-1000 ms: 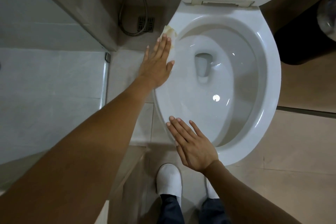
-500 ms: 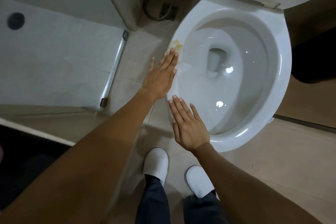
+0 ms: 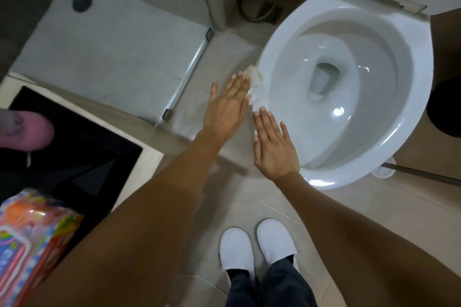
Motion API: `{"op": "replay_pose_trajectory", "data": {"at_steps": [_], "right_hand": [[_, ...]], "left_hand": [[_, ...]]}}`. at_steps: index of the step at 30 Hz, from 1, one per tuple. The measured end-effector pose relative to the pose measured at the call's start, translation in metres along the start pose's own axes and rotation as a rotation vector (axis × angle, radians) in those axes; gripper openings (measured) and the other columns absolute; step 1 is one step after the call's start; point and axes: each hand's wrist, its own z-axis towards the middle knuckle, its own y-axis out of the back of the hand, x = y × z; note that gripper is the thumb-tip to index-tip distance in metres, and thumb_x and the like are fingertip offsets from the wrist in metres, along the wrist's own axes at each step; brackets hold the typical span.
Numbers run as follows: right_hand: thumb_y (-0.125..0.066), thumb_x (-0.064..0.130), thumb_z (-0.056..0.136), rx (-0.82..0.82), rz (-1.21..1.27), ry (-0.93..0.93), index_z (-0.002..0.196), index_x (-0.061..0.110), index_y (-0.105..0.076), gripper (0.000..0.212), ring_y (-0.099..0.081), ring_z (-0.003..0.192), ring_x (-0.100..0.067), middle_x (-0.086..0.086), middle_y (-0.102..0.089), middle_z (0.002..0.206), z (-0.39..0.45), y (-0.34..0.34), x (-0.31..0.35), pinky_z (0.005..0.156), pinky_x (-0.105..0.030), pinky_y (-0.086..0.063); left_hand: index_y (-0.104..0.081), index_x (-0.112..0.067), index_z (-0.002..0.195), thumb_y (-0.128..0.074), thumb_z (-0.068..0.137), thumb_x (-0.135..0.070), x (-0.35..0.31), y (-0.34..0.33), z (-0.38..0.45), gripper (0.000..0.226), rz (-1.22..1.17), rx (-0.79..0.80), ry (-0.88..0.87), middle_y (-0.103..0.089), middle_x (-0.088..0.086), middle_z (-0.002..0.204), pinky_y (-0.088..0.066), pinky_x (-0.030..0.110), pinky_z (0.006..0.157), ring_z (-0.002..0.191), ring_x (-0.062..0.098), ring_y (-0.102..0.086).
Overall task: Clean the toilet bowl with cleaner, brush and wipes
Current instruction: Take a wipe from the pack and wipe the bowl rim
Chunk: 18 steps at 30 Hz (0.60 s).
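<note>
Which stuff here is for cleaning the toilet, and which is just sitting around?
For the job:
toilet bowl
wipe under the left hand
right hand on the rim

Just there:
colourful packet
hose
floor drain
white slippers

Tiled floor (image 3: 249, 202) under toilet (image 3: 411, 97), probably slippers (image 3: 235, 248)

The toilet bowl (image 3: 349, 172) gapes open in the right of the frame, its lid raised at the upper right. Both hands crowd its left rim: the left hand (image 3: 228, 107) flat on a wipe (image 3: 257, 85), the right hand (image 3: 273, 147) just below. A glass partition (image 3: 184, 77) walls the upper middle; bare floor (image 3: 349, 209) lies lower right.
</note>
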Motion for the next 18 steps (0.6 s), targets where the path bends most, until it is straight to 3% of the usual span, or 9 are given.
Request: {"op": "replay_pose_trajectory", "data": {"at_steps": [5, 11, 18], "right_hand": [[-0.019, 0.029, 0.100, 0.020, -0.016, 0.003, 0.154, 0.015, -0.009, 0.057, -0.002, 0.147, -0.012, -0.001, -0.006, 0.161, -0.001, 0.000, 0.000, 0.121, -0.039, -0.008], [-0.013, 0.033, 0.100, 0.041, -0.029, 0.009, 0.154, 0.016, -0.006, 0.058, 0.001, 0.148, -0.013, 0.000, -0.002, 0.161, -0.001, 0.002, -0.001, 0.121, -0.040, -0.006], [-0.016, 0.030, 0.101, 0.024, -0.037, 0.018, 0.154, 0.015, -0.007, 0.056, 0.000, 0.148, -0.014, -0.002, -0.004, 0.161, 0.000, 0.002, 0.000, 0.120, -0.038, -0.003]], "left_hand": [[-0.024, -0.016, 0.150, -0.014, 0.099, -0.032, 0.028, 0.005, -0.055, 0.054, -0.019, -0.072, 0.087, -0.028, 0.002, 0.155, 0.001, 0.043, 0.116, 0.144, 0.013, -0.021], [-0.045, -0.008, 0.139, -0.026, 0.100, -0.028, 0.047, 0.012, -0.111, 0.049, -0.025, -0.244, 0.177, -0.046, 0.011, 0.143, -0.017, 0.056, 0.110, 0.134, 0.023, -0.042], [-0.037, -0.010, 0.144, -0.023, 0.101, -0.031, 0.072, 0.037, -0.149, 0.050, 0.067, -0.358, 0.383, -0.035, 0.009, 0.151, -0.006, 0.054, 0.113, 0.141, 0.021, -0.030]]}}
